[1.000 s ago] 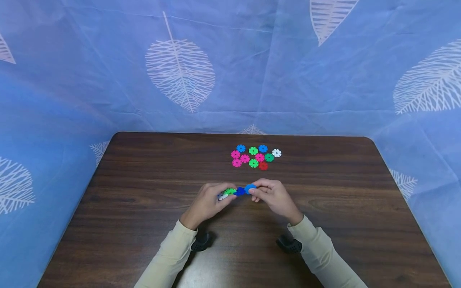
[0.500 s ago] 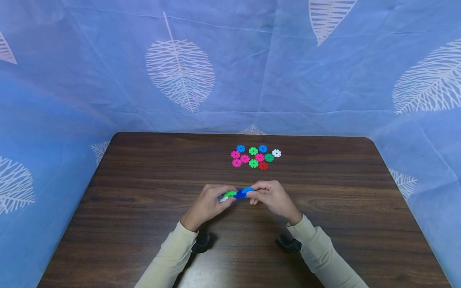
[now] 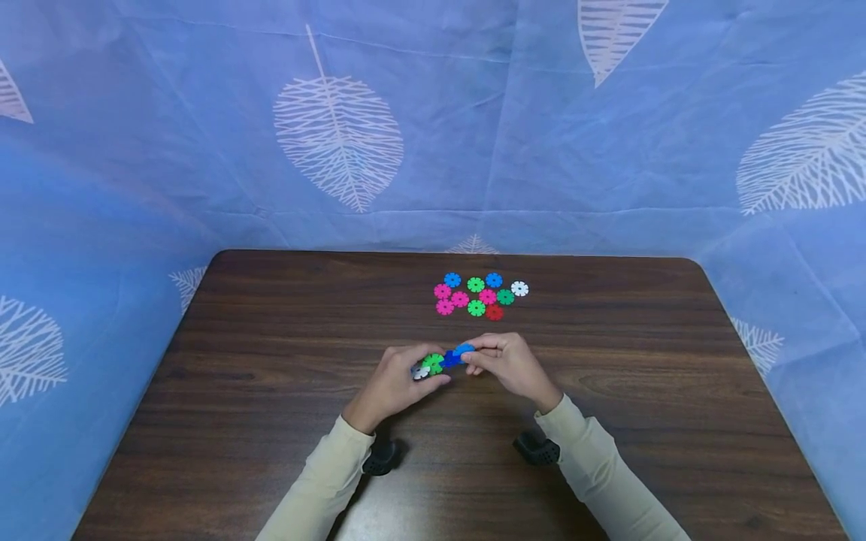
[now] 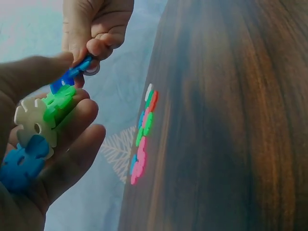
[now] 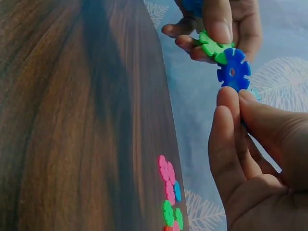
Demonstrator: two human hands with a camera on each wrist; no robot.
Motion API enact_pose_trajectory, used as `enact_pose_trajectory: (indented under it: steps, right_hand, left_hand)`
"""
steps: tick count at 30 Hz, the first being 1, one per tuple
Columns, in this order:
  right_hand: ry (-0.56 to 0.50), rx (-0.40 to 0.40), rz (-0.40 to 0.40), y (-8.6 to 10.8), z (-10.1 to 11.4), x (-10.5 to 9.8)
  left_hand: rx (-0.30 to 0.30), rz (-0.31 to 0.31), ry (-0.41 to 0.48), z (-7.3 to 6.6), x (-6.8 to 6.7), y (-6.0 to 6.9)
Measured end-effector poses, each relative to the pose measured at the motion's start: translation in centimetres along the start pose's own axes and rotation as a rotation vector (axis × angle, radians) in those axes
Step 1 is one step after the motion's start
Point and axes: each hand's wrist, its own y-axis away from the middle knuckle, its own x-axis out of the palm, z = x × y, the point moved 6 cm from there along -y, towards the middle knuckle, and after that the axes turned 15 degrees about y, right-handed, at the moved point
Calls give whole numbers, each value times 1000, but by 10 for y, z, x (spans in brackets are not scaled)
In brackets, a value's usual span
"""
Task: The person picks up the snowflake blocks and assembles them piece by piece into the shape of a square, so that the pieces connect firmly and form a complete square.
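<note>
Between the left and right edges of the table, a chain of slotted discs spans the two hands, apparently raised off the surface. The left hand curls thumb and fingers round the chain: the thumb lies over the green disc with fingers behind it, and the blue disc and white disc rest on the palm side. This grip likely supports the length and limits twisting. The right hand pinches the light blue disc between thumb and forefinger at the chain's end, presumably to control its angle against the dark blue disc; whether these two are interlocked or only touching cannot be told. Near the middle of the far edge, loose discs lie flat in a cluster, probably set apart to keep them out of the hands' path. Obstructions to view: the left hand hides part of the chain from above, and the right fingertips cover part of the light blue disc. Black wrist devices sit below the cuffs; a leaf-print cloth hangs beyond the far edge.
</note>
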Motion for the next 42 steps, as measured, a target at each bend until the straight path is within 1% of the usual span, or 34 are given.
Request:
enact_pose_trajectory:
  steps: [5,8,12,13,15,19,21,24,27,29,31,33,36,40,42]
  right_hand:
    - [-46,55,1,-2,-4,-1]
    - [-65,83,-2,-2,-5,-2]
    - [-55,90,-14,-2,-4,-2]
    - [-52,91,-15,-2,-4,-2]
    - [-52,92,-17,-3,-3,-2]
    - [-45,97,-23,-4,-1,-3]
    - [-40,97,-29,-4,0,-3]
    - [-35,92,-34,-5,2,-2]
    - [-40,93,-35,-6,3,0]
    - [-44,98,-34,-8,3,1]
    - [-47,100,-30,-9,3,2]
    - [-35,100,-32,-11,3,2]
    - [7,109,-41,-13,-1,-3]
    - [126,159,-81,-16,-16,-17]
    - [220,195,-120,-18,-25,-25]
  left_hand:
    - [-73,-6,44,6,1,1]
    - [-101,-12,59,9,3,2]
    - [-127,-28,80,11,3,2]
    - [-141,-30,100,12,3,2]
    - [-185,-20,179,14,5,2]
    - [-324,31,374,19,11,3]
    - [-388,43,434,23,15,3]
    - [-464,36,490,25,19,2]
    - [-523,25,524,27,24,1]
    - [-538,23,537,27,26,1]
    - [-530,18,549,26,28,1]
    - [-518,2,572,27,29,2]
    - [-532,-53,625,32,30,4]
    - [-555,-175,705,39,27,9]
    - [-546,-234,739,40,24,10]
